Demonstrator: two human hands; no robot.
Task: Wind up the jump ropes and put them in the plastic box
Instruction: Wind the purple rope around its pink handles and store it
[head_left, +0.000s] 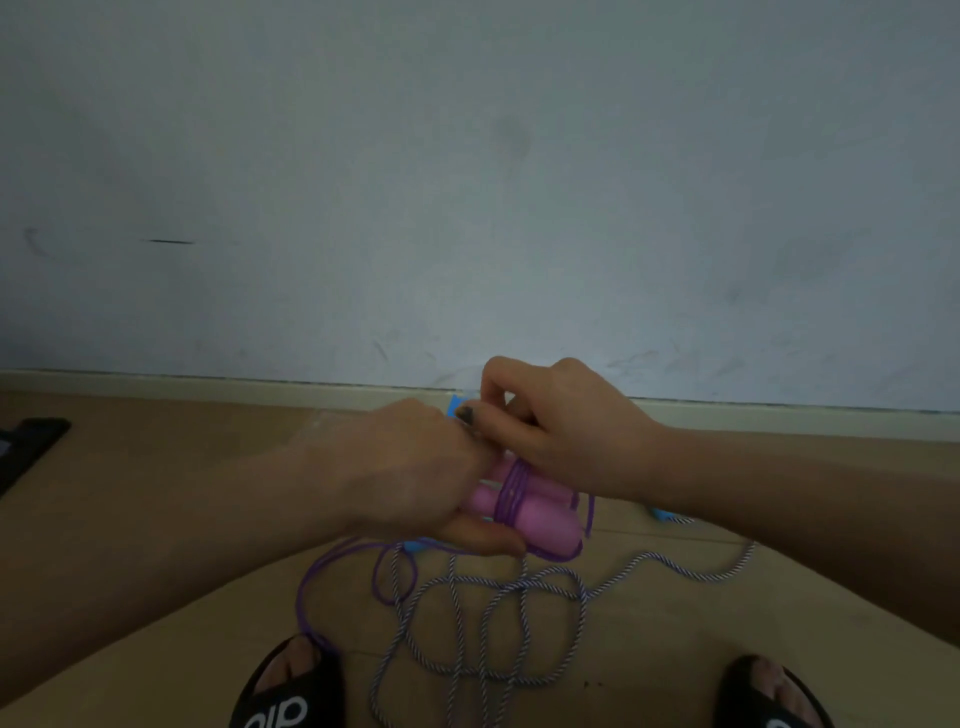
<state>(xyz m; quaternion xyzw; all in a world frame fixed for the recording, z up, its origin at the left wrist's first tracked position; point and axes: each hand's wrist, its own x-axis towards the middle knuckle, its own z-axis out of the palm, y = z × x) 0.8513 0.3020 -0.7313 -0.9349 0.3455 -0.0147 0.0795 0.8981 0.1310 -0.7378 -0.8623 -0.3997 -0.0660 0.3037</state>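
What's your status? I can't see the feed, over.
Left hand grips pink handles; right hand pinches purple cord wound round them. Striped rope loose on floor. Plastic box not in view.

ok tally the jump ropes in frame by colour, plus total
Purple rope with pink handles, held by the left hand and right hand: 1
White-and-dark twisted rope with blue handles, loose on the floor: 1
Total: 2

white letters on the black slipper (291, 691), too cut off to read.
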